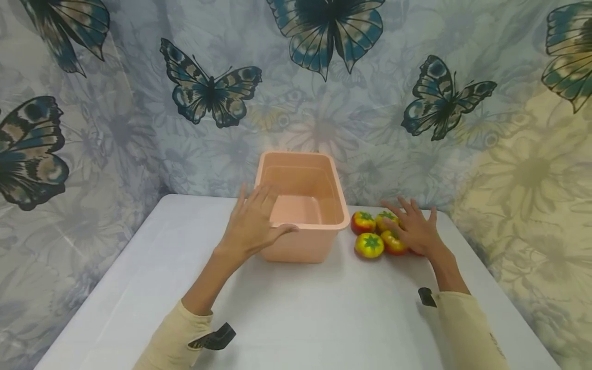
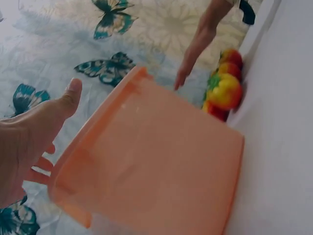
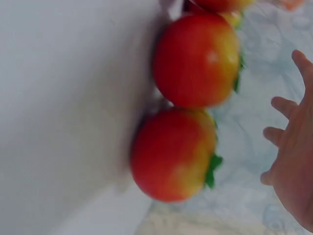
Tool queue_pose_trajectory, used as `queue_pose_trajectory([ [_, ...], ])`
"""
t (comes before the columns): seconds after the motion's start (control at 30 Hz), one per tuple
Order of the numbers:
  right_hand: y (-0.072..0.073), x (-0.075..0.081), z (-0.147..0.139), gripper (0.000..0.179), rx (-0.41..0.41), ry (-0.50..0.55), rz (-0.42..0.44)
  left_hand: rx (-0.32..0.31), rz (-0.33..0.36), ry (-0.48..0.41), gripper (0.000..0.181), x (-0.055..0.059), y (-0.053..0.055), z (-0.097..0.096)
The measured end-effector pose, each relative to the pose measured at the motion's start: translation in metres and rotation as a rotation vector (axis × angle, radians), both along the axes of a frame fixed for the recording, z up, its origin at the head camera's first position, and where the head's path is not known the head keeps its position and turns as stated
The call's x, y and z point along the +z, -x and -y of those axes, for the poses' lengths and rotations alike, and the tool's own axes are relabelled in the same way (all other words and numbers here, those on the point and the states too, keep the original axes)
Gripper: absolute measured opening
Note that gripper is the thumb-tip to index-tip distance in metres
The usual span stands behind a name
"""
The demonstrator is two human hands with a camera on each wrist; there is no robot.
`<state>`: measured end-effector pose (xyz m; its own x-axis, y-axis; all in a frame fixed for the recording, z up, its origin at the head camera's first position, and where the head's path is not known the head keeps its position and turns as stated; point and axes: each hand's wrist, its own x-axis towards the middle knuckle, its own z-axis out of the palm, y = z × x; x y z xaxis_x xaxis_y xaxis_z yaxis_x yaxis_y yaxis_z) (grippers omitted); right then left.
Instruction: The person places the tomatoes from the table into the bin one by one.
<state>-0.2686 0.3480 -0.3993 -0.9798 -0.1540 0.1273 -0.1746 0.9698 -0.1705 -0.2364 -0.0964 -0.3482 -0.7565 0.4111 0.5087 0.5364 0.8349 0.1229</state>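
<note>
A peach plastic bin (image 1: 296, 244) stands upright near the back of the table, its open top showing a bare floor inside. Beside its left rim is my left hand (image 1: 250, 223), fingers spread and thumb out; whether it touches the rim I cannot tell. Several red-and-yellow tomatoes (image 1: 369, 245) with green star-shaped tops sit clustered to the right of the bin. My right hand (image 1: 414, 228) hovers over the right part of this cluster with fingers spread, hiding some of it. The right wrist view shows a gap between that hand (image 3: 298, 152) and the nearest tomato (image 3: 173, 155).
The white table (image 1: 296, 318) reaches up to a butterfly-patterned cloth backdrop (image 1: 319, 118), which also hangs along the left and right sides. A black strap (image 1: 215, 337) sticks out from the left sleeve, and a dark piece (image 1: 426, 297) from the right one.
</note>
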Motion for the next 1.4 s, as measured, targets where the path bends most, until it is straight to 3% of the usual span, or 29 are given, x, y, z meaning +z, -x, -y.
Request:
queue_pose_trajectory([
  [0.17,-0.01,0.014,-0.013,0.068,-0.002,0.021,-0.06,0.076,0.192,-0.009,0.12,0.002,0.003,0.025],
  [0.4,-0.014,0.031,-0.027,0.069,-0.002,0.077,-0.105,0.092,0.301,0.036,0.124,0.004,0.008,0.036],
  [0.8,-0.005,0.034,-0.043,0.069,-0.021,0.118,-0.109,0.055,0.398,0.036,0.13,0.001,0.014,0.035],
  [1.17,0.008,0.044,-0.05,0.07,-0.038,0.11,-0.083,0.025,0.41,0.002,0.134,0.004,0.016,0.036],
  [1.4,0.011,0.042,-0.056,0.071,-0.06,0.145,-0.07,-0.014,0.485,-0.059,0.135,0.007,0.018,0.033],
])
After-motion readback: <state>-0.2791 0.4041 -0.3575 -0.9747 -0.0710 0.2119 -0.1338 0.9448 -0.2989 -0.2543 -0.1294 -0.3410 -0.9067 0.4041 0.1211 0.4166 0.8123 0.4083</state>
